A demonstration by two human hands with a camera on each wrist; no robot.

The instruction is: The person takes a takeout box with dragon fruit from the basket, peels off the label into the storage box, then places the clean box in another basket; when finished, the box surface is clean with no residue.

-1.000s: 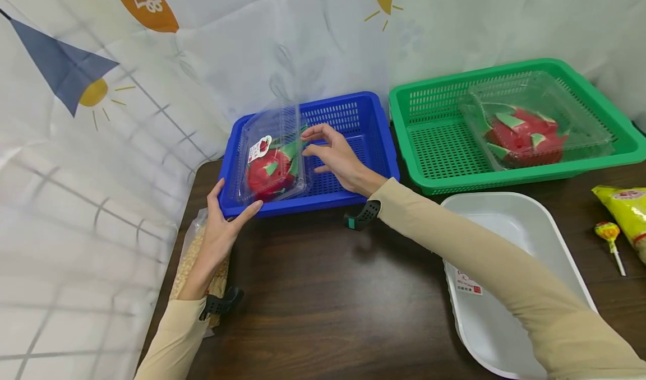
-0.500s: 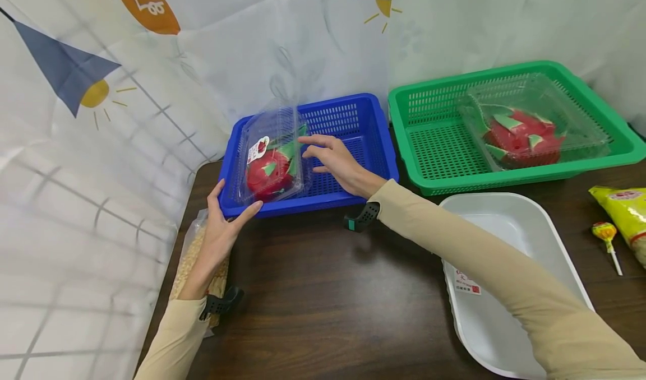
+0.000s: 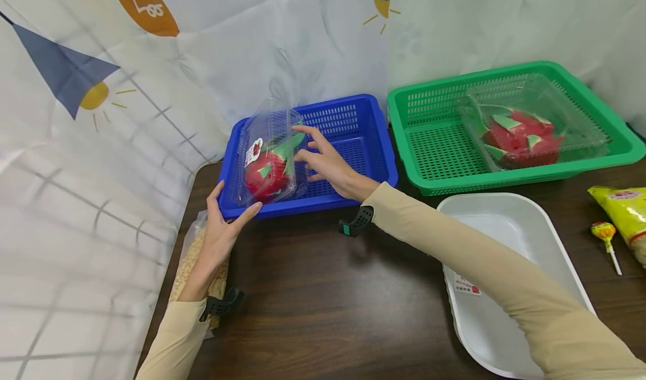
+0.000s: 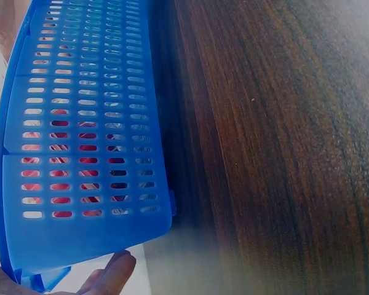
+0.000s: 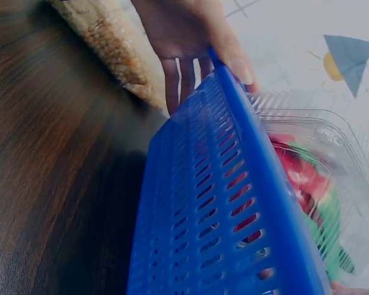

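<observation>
My left hand (image 3: 219,231) grips the near left corner of a blue plastic basket (image 3: 323,202), its thumb over the rim; in the left wrist view its fingers lie along the outer end wall. A clear plastic clamshell box (image 3: 290,167) stands at the basket's left end, tilted, with a white label on it. Inside the box is a red dragon fruit (image 3: 262,184) with green scales. Over the basket, my right hand (image 3: 328,164) has its spread, slightly bent fingers against the right side of the box. In the right wrist view the basket wall hides the box's lower part.
A green basket (image 3: 429,186) to the right holds another clear clamshell box (image 3: 535,116) with dragon fruit. A white tray (image 3: 484,203) stands in front of it. A lollipop (image 3: 604,232) and a yellow bag (image 3: 623,203) lie far right, a bag of kernels (image 3: 189,256) under the left forearm.
My right hand has moved slightly left with its fingers spread wider, and the clamshell box has shifted and turned a little to the left. The left hand stays on the basket corner.
</observation>
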